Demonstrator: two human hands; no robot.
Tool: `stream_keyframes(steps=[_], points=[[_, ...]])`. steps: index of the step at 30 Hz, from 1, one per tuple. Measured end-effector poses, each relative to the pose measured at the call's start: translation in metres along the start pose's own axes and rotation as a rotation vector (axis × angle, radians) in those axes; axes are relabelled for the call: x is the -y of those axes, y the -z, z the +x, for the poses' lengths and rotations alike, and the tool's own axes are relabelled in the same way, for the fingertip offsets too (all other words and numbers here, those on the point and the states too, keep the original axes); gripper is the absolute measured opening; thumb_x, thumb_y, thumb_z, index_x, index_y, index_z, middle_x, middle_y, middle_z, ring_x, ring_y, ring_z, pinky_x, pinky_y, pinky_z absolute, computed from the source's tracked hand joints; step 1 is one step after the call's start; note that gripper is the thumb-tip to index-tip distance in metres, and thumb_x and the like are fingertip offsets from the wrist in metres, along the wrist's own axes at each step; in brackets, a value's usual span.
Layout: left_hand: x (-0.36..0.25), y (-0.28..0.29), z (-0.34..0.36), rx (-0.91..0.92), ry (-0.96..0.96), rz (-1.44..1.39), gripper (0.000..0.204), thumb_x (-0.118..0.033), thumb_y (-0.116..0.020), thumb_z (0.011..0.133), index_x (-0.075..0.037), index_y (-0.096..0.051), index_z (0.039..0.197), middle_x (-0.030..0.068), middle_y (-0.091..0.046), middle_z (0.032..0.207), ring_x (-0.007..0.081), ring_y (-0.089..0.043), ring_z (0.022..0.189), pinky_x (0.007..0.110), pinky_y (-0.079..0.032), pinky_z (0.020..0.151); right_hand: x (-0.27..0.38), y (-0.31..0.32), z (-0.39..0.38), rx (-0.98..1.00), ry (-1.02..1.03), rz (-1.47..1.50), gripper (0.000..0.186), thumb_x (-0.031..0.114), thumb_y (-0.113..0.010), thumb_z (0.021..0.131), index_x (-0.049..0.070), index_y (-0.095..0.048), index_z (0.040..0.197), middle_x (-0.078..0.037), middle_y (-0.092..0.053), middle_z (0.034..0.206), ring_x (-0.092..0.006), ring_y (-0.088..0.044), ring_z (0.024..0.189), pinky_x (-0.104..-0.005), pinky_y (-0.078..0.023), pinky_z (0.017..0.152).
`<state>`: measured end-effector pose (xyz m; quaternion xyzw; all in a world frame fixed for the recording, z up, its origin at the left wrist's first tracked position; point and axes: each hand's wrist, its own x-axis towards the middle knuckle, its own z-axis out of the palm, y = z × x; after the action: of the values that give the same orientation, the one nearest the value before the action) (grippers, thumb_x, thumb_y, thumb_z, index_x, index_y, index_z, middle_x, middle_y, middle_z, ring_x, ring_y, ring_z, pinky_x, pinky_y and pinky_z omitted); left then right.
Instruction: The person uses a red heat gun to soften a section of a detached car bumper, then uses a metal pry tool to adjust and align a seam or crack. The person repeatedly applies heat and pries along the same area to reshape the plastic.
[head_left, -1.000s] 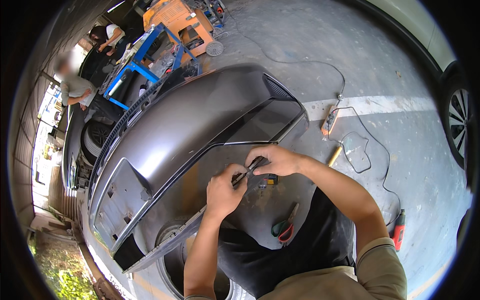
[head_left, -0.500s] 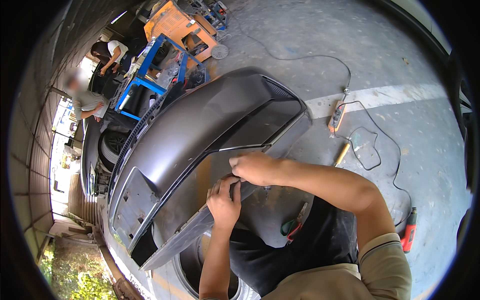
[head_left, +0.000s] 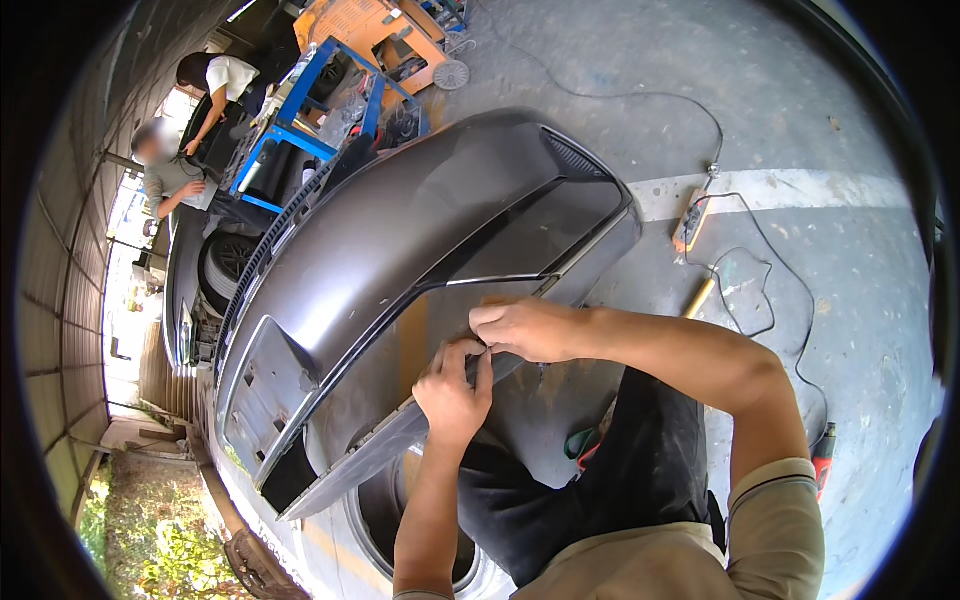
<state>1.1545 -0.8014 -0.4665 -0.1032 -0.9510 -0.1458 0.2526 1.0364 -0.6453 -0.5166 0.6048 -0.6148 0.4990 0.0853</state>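
A dark grey car bumper (head_left: 375,265) lies in front of me, its long near edge toward my lap. At that edge my left hand (head_left: 452,392) is closed, thumb and fingers pinched together. My right hand (head_left: 525,332) is bent over the same spot, fingertips pressed together and nearly touching the left ones. Whatever lies between the fingertips is too small and covered to make out. Under the bumper's near left part is a tyre (head_left: 365,525), partly hidden by my left forearm.
Right of the bumper are an orange power strip (head_left: 690,220) with looping cable, a yellow handle (head_left: 699,298) and a red heat gun (head_left: 823,462). Pliers (head_left: 582,447) lie by my leg. Beyond stand a blue metal frame (head_left: 300,140), an orange cabinet (head_left: 365,38) and two people.
My view has shifted slightly, so the bumper and floor items sit differently. Both hands stay together at the near edge with small finger movements. One person at the back has shifted an arm.
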Motion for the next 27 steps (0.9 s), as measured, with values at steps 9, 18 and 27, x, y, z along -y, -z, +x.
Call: stream_keyframes(steps=[9,18,27], points=[[-0.012,0.006,0.005,0.037,0.197,-0.048,0.011,-0.010,-0.077,0.082,-0.005,-0.069,0.088,0.0115,-0.074,0.085,0.0309,-0.071,0.075,0.036,-0.054,0.067,0.003,0.001,-0.003,0.001,-0.001,-0.028,0.017,0.004,-0.072,0.082,0.000,-0.056,0.087,-0.011,-0.053,0.096,-0.0319,-0.055,0.095,-0.0434,-0.048,0.078],[-0.004,0.014,0.013,0.165,0.293,-0.134,0.011,-0.005,-0.076,0.084,-0.002,-0.071,0.093,0.0127,-0.075,0.089,0.0257,-0.075,0.082,0.033,-0.056,0.076,0.002,-0.002,-0.005,-0.058,-0.048,0.037,0.012,-0.001,-0.069,0.084,0.000,-0.057,0.087,-0.011,-0.054,0.097,-0.0325,-0.058,0.093,-0.0435,-0.048,0.078],[-0.003,0.009,0.004,0.047,0.037,-0.124,0.017,-0.001,-0.076,0.080,-0.011,-0.072,0.093,0.0046,-0.072,0.102,0.0264,-0.071,0.086,0.035,-0.056,0.074,0.006,0.005,-0.011,-0.086,-0.260,0.201,0.011,-0.002,-0.069,0.086,0.000,-0.062,0.095,-0.011,-0.059,0.100,-0.0296,-0.063,0.092,-0.0396,-0.052,0.081]])
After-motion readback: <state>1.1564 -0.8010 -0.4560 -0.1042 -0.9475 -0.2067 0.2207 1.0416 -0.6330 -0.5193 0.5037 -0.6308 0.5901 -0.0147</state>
